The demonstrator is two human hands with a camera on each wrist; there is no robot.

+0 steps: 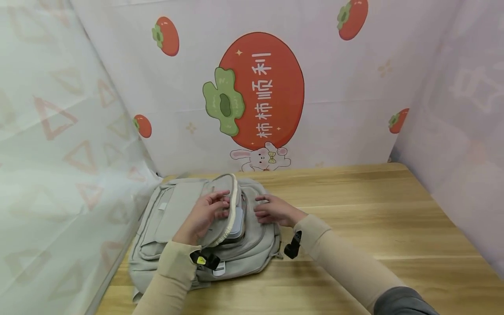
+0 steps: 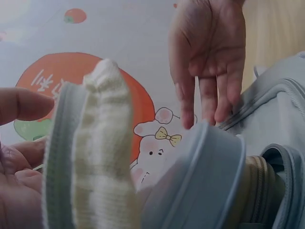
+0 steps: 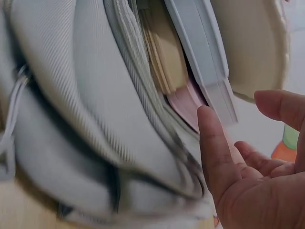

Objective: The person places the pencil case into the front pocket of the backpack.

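Note:
A light grey backpack (image 1: 173, 218) lies flat on the wooden table (image 1: 354, 210) at the left. My left hand (image 1: 204, 212) grips the backpack's front flap (image 1: 232, 205), which has a cream lining, and holds it lifted. In the left wrist view the flap's cream edge (image 2: 102, 157) stands upright beside my thumb. My right hand (image 1: 273, 211) rests with straight fingers on the backpack just right of the opening and holds nothing. The right wrist view shows a grey-white book (image 3: 205, 52), a tan notebook (image 3: 164, 52) and a pink sheet (image 3: 186, 102) inside the opening, close to my fingertips (image 3: 209, 129).
Printed fabric walls enclose the table at the back (image 1: 260, 87), left (image 1: 59, 153) and right (image 1: 464, 131). Bare wood stretches to the right of the backpack. A black wrist-camera mount (image 1: 292, 247) sits under my right sleeve.

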